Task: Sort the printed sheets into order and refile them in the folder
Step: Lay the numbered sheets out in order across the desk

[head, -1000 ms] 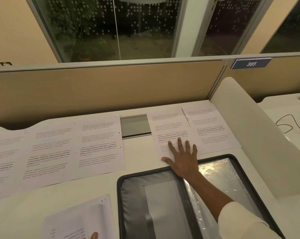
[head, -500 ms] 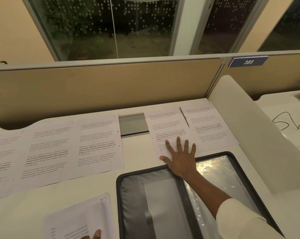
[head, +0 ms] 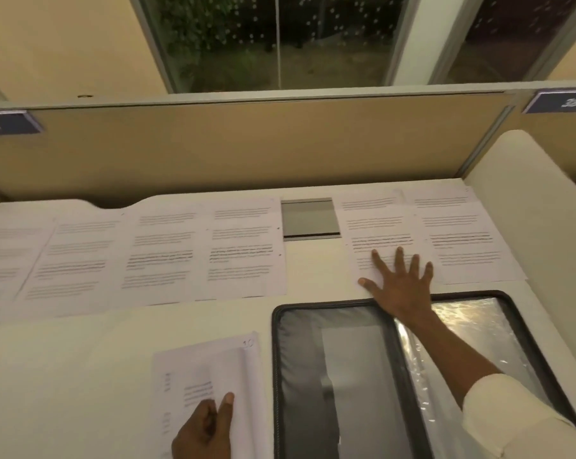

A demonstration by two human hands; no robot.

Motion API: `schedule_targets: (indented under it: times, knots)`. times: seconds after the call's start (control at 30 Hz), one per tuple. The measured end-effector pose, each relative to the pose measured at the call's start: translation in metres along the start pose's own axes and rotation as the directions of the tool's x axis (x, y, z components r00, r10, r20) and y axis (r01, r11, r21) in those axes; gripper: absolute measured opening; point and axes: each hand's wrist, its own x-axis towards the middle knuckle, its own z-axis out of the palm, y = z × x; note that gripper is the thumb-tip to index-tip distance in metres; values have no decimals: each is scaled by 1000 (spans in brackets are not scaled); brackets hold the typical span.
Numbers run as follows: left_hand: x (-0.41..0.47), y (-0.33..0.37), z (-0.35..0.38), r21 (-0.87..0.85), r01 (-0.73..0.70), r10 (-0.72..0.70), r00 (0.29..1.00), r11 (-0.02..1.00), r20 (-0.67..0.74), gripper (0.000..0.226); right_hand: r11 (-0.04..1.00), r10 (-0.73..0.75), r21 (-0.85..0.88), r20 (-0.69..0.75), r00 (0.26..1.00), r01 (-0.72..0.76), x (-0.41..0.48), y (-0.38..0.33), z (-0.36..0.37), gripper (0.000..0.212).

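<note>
White printed sheets (head: 243, 246) flat in a side-by-side row, small stack (head: 193, 362) nearer, open black-rimmed folder (head: 299, 376) right of it

A cream long sleeve (head: 518, 422) covers the right arm (head: 445, 352) past the forearm; left hand (head: 203, 432) bare.

An open-plan office cubicle: a white table (head: 64, 376) enclosed by tan partition panels (head: 246, 147), numbered blue nameplates (head: 559, 101), and a glass wall (head: 280, 41) behind.

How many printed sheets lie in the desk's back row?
6: far-left sheet, second sheet, third sheet, fourth sheet left of the grey panel; fifth sheet under the right hand, sixth sheet beside it. More may hide past the left edge.
</note>
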Motion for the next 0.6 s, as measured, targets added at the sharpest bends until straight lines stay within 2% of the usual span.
schedule_targets:
  times: [0.07, 0.13, 0.23, 0.33, 0.43, 0.5, 0.53, 0.6]
  knots:
    - [-9, 5, -5, -3, 92, -91, 992, 996, 88, 54, 1000, 5, -11, 12, 1000, -5, 0, 2, 1, 89]
    - [-7, 2, -11, -29, 129, -126, 989, 991, 82, 56, 1000, 8, -16, -10, 1000, -8, -3, 1, 2, 93]
    - [-11, 11, -17, -79, 122, -112, 987, 989, 116, 57, 997, -49, 46, -177, 983, 58, -21, -15, -1, 92]
    - [-16, 15, -19, -171, 148, -134, 987, 974, 93, 55, 941, -160, 223, -374, 914, 256, -62, -48, -6, 74]
    - [-16, 10, -20, -248, 212, -192, 976, 945, 100, 57, 790, -216, 417, -496, 841, 449, -119, -93, -8, 47]
    - [-18, 9, -24, -288, 235, -216, 972, 928, 95, 58, 659, -228, 568, -475, 850, 494, -159, -121, -7, 33]
    - [-18, 9, -25, -324, 240, -222, 971, 915, 91, 57, 589, -234, 661, -411, 881, 465, -178, -135, -7, 29]
    - [-17, 8, -27, -378, 252, -238, 968, 891, 86, 56, 470, -247, 825, -217, 945, 312, -211, -159, -5, 28]
